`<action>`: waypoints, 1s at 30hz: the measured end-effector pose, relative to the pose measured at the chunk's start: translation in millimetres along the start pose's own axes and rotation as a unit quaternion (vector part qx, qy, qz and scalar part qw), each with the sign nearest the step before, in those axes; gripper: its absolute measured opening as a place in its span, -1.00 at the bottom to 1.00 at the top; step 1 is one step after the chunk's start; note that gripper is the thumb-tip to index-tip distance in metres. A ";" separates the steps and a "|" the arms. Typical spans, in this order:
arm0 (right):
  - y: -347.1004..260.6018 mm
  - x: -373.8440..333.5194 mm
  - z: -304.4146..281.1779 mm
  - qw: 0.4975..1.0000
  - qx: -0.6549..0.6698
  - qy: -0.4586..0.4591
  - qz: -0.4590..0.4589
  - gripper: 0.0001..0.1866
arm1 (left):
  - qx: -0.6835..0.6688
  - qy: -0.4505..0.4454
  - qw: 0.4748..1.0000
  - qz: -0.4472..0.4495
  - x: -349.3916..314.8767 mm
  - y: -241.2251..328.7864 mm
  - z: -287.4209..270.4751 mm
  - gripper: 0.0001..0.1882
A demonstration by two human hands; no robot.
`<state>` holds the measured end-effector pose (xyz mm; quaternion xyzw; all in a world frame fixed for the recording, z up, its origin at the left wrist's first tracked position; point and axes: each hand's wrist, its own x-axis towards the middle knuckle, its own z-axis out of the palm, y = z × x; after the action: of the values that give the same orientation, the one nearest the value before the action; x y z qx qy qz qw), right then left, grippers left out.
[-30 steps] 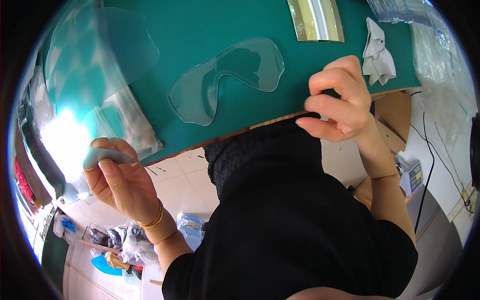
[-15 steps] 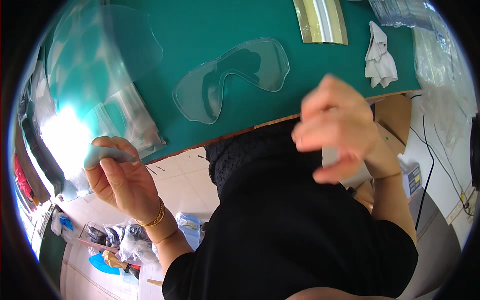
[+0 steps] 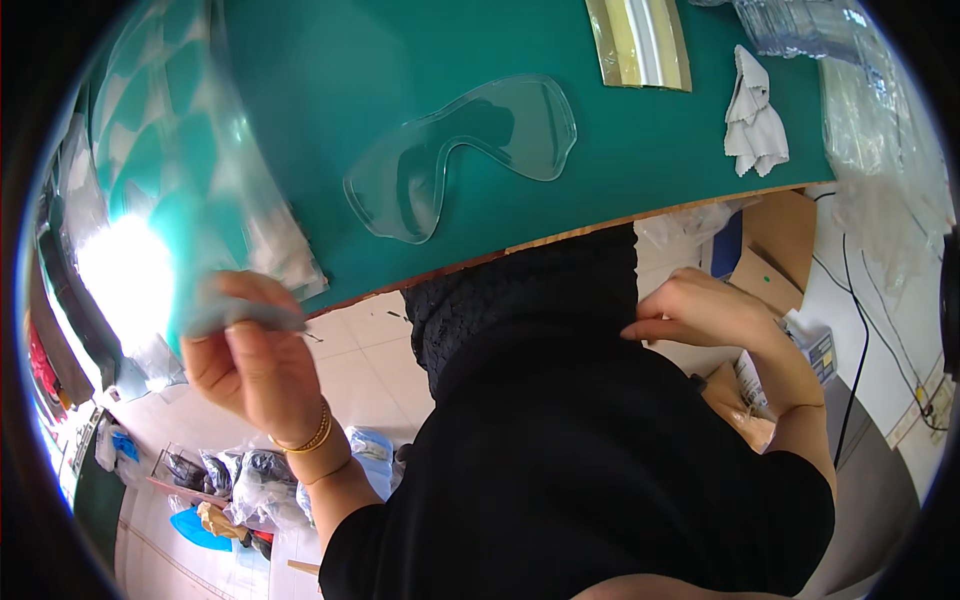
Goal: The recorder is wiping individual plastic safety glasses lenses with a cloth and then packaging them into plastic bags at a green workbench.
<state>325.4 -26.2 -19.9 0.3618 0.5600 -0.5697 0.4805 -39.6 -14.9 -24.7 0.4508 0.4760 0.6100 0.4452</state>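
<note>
We had a thin grey sheet (image 3: 245,315) pinched in our left hand (image 3: 255,365), the thumb on the near side and the bent fingers behind it, out past the front edge of the green table (image 3: 320,60) and close to the bright glare. Blur and that glare kept us from telling how far the sheet reached beyond the grip. It showed nearly edge-on and slightly curved, so we judged it light and bendy rather than stiff, likely slick, and quick to take a smudge or crease. A soft pinch right at the rim, with the middle left untouched, seemed the best hold to us. Our right hand (image 3: 705,312) hung lower, beside the black dress (image 3: 540,430), its fingers curled and close together; we could not tell whether the tips touched the cloth of the dress or closed on anything. On the table between our hands lay a clear goggle lens (image 3: 520,150), flat and apart from both; we guessed it firmer than the sheet, yet easy to scratch, and best lifted by its outer edge. A crumpled grey wipe (image 3: 757,120) lay to the right, and clear plastic sheets (image 3: 280,235) lay just beyond our left hand.
</note>
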 end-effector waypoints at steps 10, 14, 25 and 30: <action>-31.9 -7.5 -31.7 0.615 0.489 0.399 -0.473 -0.52 | 0.021 -0.254 0.965 -0.059 -11.8 -7.9 33.2 -0.88; -31.2 -0.7 -35.7 0.592 0.470 0.454 -0.472 -0.79 | 0.046 -0.267 0.961 -0.052 -8.5 -6.9 32.6 -0.87; -52.2 1.6 -73.4 0.634 0.416 0.581 -0.295 -0.80 | 0.229 -0.070 0.967 -0.083 2.5 -5.3 53.1 -0.75; -55.9 12.1 -78.1 0.646 0.396 0.603 -0.251 -0.80 | 0.221 -0.011 0.972 -0.079 1.9 -24.7 60.0 -0.64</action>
<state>259.0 44.1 -23.8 0.6267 0.5164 -0.4921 -0.3137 21.3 1.4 -40.3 0.5056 0.6285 0.4472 0.3865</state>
